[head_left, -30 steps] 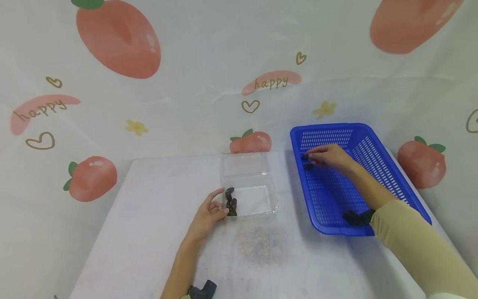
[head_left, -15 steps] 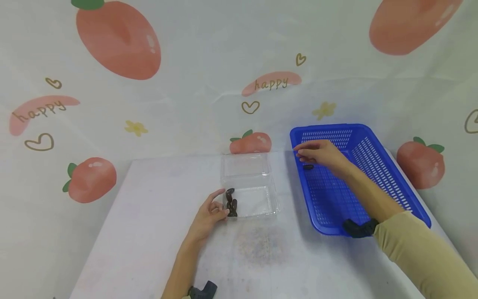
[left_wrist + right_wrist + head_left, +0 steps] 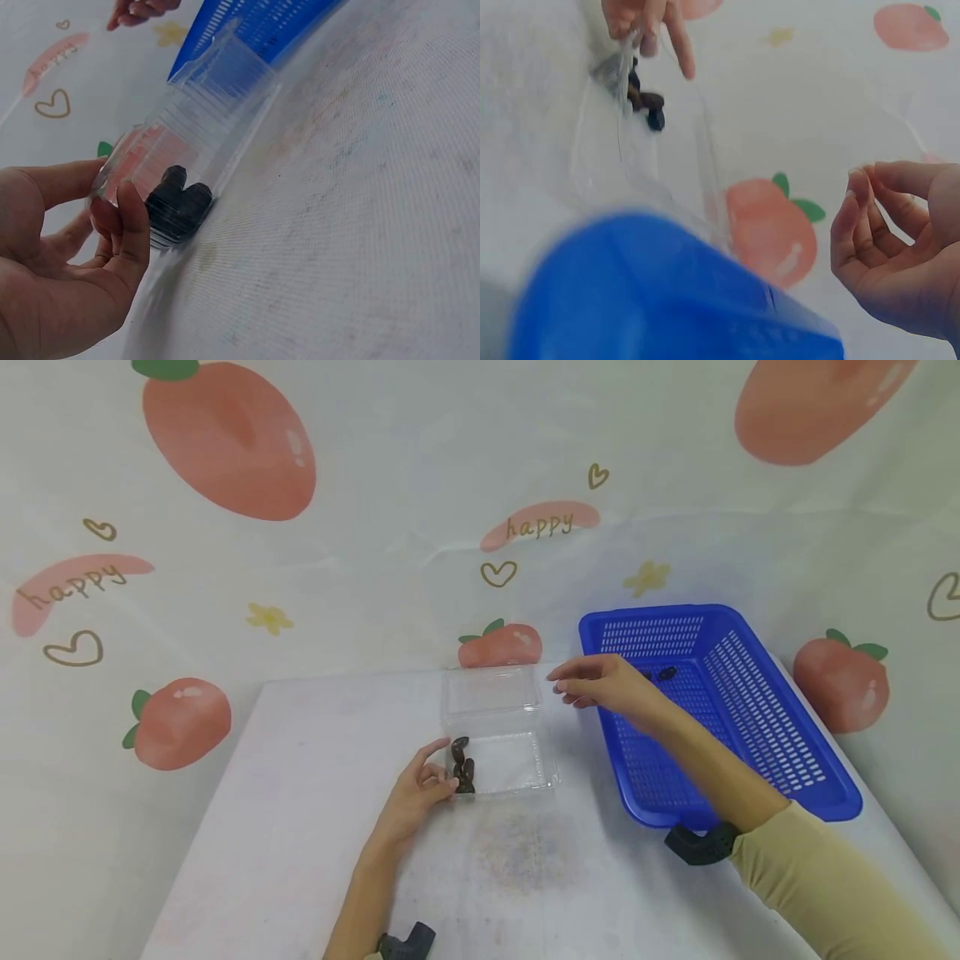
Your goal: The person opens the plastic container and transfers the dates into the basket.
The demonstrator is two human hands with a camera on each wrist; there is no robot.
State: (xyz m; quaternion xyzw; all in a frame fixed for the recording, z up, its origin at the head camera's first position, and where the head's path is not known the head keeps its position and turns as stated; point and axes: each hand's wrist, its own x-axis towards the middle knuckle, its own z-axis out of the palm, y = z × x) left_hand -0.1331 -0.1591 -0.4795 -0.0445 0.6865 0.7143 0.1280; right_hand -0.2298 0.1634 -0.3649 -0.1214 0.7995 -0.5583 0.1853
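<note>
My left hand (image 3: 415, 795) holds the left edge of an open clear plastic box (image 3: 517, 787), fingers and thumb against its side wall. Several dark brown, glossy oval pieces (image 3: 460, 750), looking like dates, lie along the left end of the box. In the left wrist view dark pieces (image 3: 180, 199) show through the clear wall. My right hand (image 3: 600, 681) hovers over the left rim of a blue plastic basket (image 3: 750, 702). Its thumb and fingertips meet in the right wrist view; whether anything sits between them is hidden. Inside the basket, a dark piece (image 3: 667, 673) lies toward the back.
The box's clear lid (image 3: 491, 691) lies folded back toward the wall. A white cloth (image 3: 337, 760) covers the table. Behind it hangs a printed backdrop (image 3: 375, 568) with fruit and hearts. The blue basket stands right of the box.
My right hand has moved left from inside the basket to over its left rim, uncovering dark pieces at the back. My left hand stays at the box.
</note>
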